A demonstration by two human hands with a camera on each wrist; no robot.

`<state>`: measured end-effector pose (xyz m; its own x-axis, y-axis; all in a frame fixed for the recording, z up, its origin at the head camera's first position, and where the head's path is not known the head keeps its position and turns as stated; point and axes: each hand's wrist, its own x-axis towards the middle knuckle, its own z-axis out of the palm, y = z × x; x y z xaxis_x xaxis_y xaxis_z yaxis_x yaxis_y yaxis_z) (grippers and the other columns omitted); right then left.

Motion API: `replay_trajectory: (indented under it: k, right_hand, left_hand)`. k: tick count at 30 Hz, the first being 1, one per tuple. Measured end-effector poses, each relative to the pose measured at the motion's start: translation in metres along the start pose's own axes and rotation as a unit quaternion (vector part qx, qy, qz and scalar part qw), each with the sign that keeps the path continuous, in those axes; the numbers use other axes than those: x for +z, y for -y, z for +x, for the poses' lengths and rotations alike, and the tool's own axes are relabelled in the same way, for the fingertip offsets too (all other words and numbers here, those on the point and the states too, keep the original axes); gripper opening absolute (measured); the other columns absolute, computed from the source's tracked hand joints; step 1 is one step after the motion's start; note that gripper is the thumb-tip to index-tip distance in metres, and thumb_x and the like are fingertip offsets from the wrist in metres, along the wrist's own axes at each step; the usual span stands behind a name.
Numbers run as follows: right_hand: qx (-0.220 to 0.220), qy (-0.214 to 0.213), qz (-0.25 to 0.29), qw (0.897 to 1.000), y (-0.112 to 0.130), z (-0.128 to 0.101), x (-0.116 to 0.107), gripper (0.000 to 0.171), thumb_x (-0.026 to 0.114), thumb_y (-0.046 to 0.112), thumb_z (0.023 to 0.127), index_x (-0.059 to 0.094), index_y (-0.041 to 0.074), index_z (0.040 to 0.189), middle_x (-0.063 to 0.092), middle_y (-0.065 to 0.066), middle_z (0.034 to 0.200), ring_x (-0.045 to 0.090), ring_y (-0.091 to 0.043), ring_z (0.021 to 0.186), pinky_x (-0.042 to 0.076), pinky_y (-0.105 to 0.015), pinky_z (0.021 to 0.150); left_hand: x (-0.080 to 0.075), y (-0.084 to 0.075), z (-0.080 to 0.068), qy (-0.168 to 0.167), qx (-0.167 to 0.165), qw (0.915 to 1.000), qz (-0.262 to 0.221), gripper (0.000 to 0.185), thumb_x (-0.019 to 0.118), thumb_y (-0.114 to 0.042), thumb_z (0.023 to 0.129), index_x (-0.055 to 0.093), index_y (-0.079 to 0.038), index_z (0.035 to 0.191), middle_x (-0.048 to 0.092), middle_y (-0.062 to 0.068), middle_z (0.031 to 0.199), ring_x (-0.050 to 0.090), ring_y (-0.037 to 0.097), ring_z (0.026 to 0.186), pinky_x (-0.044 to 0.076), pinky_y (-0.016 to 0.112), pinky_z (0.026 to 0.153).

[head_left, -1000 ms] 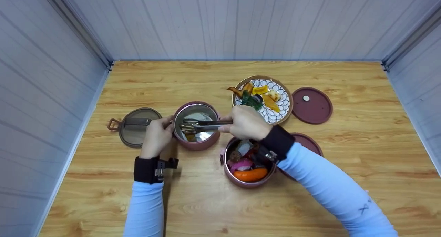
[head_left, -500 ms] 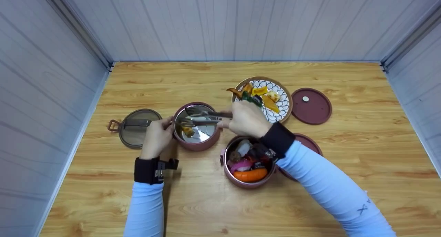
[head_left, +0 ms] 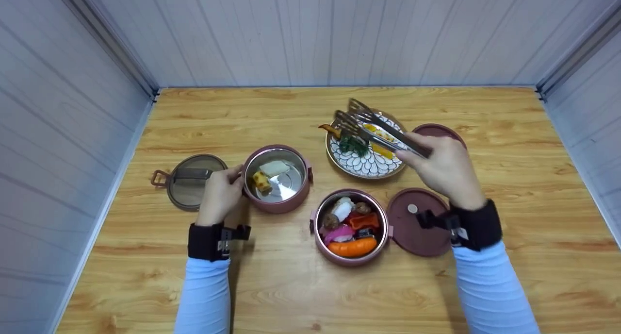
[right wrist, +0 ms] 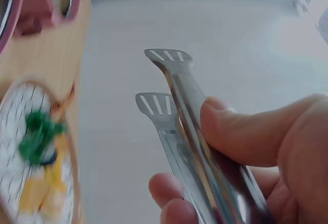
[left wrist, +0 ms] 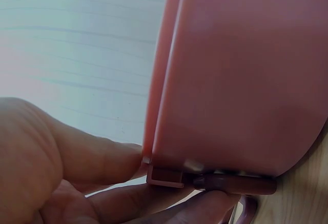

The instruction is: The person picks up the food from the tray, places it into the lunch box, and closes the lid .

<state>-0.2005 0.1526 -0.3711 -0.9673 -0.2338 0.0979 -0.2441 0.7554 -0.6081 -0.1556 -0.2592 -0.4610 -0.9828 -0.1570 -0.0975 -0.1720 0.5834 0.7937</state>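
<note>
My left hand (head_left: pixel 220 195) grips a pink lunch container (head_left: pixel 275 207) at its left rim. In the left wrist view, its thumb lies at the rim and its fingers curl under the side clip (left wrist: pixel 236 184). Inside are a yellow-brown piece (head_left: pixel 262 181) and a whitish piece (head_left: pixel 275 168). My right hand (head_left: pixel 444 169) holds metal tongs (right wrist: pixel 192 103) with slotted tips, spread apart and holding nothing. They overlap the patterned plate (head_left: pixel 364 169) in the head view. On the plate lie dark green leafy food (head_left: pixel 353 144), yellow pieces (head_left: pixel 382 151) and an orange-brown wedge (head_left: pixel 330 128).
A second pink container (head_left: pixel 351 261), filled with toy-like food including an orange sausage shape (head_left: pixel 353 247), stands in front of the plate. Round maroon lids (head_left: pixel 402 227) lie on the right. A grey-brown lid (head_left: pixel 191 198) with a clip is left of my left hand. Walls border the table.
The tongs have left the left container and swung right and back over the plate. The yellow-brown and whitish pieces now show inside that container. My left hand stays at the rim.
</note>
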Motion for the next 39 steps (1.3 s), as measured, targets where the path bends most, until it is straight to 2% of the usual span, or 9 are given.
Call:
replay_trajectory:
  k: [1, 5, 9, 15, 18, 23, 28, 35, 39]
  right_hand:
    - [0.009, -0.013, -0.006, 1.0, -0.008, -0.006, 0.0, 0.054, 0.069, 0.046, 0.091, 0.065, 0.011, 0.133, 0.066, -0.018, 0.124, 0.062, -0.037, 0.109, 0.046, -0.053, 0.09]
    - [0.049, -0.051, -0.049, 0.996, -0.036, -0.028, 0.01, 0.052, 0.071, 0.043, 0.09, 0.065, 0.014, 0.133, 0.071, -0.02, 0.108, 0.062, -0.035, 0.076, 0.044, -0.046, 0.061]
    - [0.079, -0.084, -0.085, 0.99, -0.055, -0.042, 0.023, 0.049, 0.073, 0.039, 0.09, 0.066, 0.012, 0.131, 0.071, -0.024, 0.098, 0.057, -0.035, 0.062, 0.037, -0.041, 0.047]
    - [0.104, -0.105, -0.106, 0.983, -0.072, -0.039, 0.032, 0.049, 0.071, 0.041, 0.091, 0.066, 0.013, 0.131, 0.069, -0.027, 0.101, 0.06, -0.037, 0.067, 0.036, -0.043, 0.045]
    - [0.102, -0.107, -0.11, 0.983, -0.075, -0.034, 0.036, 0.05, 0.071, 0.041, 0.091, 0.066, 0.012, 0.132, 0.069, -0.023, 0.084, 0.057, -0.035, 0.061, 0.035, -0.042, 0.045]
    - [0.105, -0.104, -0.114, 0.982, -0.077, -0.03, 0.043, 0.053, 0.072, 0.038, 0.091, 0.062, 0.013, 0.136, 0.05, -0.009, 0.056, 0.041, -0.024, 0.05, 0.031, -0.038, 0.042]
    - [0.112, -0.106, -0.119, 0.981, -0.077, -0.029, 0.048, 0.053, 0.073, 0.035, 0.091, 0.06, 0.013, 0.137, 0.054, -0.013, 0.061, 0.039, -0.023, 0.049, 0.031, -0.037, 0.042]
    - [0.124, -0.127, -0.126, 0.976, -0.073, -0.028, 0.058, 0.048, 0.074, 0.031, 0.09, 0.063, 0.013, 0.134, 0.068, -0.028, 0.096, 0.045, -0.027, 0.049, 0.033, -0.039, 0.044]
    - [0.121, -0.138, -0.129, 0.974, -0.073, -0.028, 0.064, 0.046, 0.074, 0.03, 0.09, 0.065, 0.013, 0.132, 0.068, -0.027, 0.089, 0.041, -0.025, 0.046, 0.031, -0.039, 0.042]
  left_hand:
    - [0.0, 0.0, 0.0, 0.001, -0.002, 1.0, 0.002, 0.037, 0.051, -0.002, 0.099, 0.054, 0.007, 0.135, 0.059, 0.023, 0.131, 0.059, 0.028, 0.117, 0.052, 0.037, 0.088]
    - [0.0, 0.002, -0.002, 0.005, -0.007, 1.0, 0.003, 0.037, 0.051, -0.002, 0.1, 0.054, 0.006, 0.136, 0.058, 0.023, 0.132, 0.059, 0.027, 0.116, 0.052, 0.035, 0.086]
    - [0.0, 0.004, -0.003, 0.005, -0.004, 1.0, 0.001, 0.037, 0.05, -0.003, 0.1, 0.054, 0.007, 0.136, 0.059, 0.024, 0.131, 0.058, 0.029, 0.119, 0.052, 0.037, 0.09]
    - [-0.002, 0.003, -0.002, -0.001, -0.003, 1.0, 0.009, 0.037, 0.05, -0.003, 0.101, 0.054, 0.007, 0.136, 0.059, 0.023, 0.131, 0.057, 0.029, 0.12, 0.051, 0.039, 0.093]
    - [-0.003, 0.002, -0.002, -0.003, -0.002, 0.9999, 0.013, 0.037, 0.049, -0.004, 0.101, 0.054, 0.006, 0.136, 0.059, 0.022, 0.131, 0.058, 0.027, 0.117, 0.052, 0.038, 0.089]
    - [-0.002, 0.001, -0.001, -0.001, -0.002, 0.9999, 0.011, 0.037, 0.049, -0.003, 0.101, 0.054, 0.007, 0.136, 0.059, 0.022, 0.131, 0.06, 0.027, 0.114, 0.053, 0.035, 0.086]
    - [-0.002, 0.0, -0.001, -0.001, 0.002, 0.9999, 0.011, 0.037, 0.05, -0.002, 0.1, 0.054, 0.008, 0.135, 0.058, 0.023, 0.131, 0.059, 0.029, 0.116, 0.053, 0.039, 0.09]
    - [-0.001, 0.0, -0.001, -0.001, -0.001, 0.9999, 0.013, 0.037, 0.05, -0.002, 0.1, 0.054, 0.007, 0.135, 0.059, 0.023, 0.131, 0.06, 0.029, 0.115, 0.053, 0.039, 0.089]
    - [0.0, -0.001, 0.0, 0.0, 0.003, 1.0, 0.008, 0.037, 0.05, -0.002, 0.1, 0.054, 0.008, 0.135, 0.059, 0.023, 0.131, 0.058, 0.029, 0.118, 0.052, 0.04, 0.092]
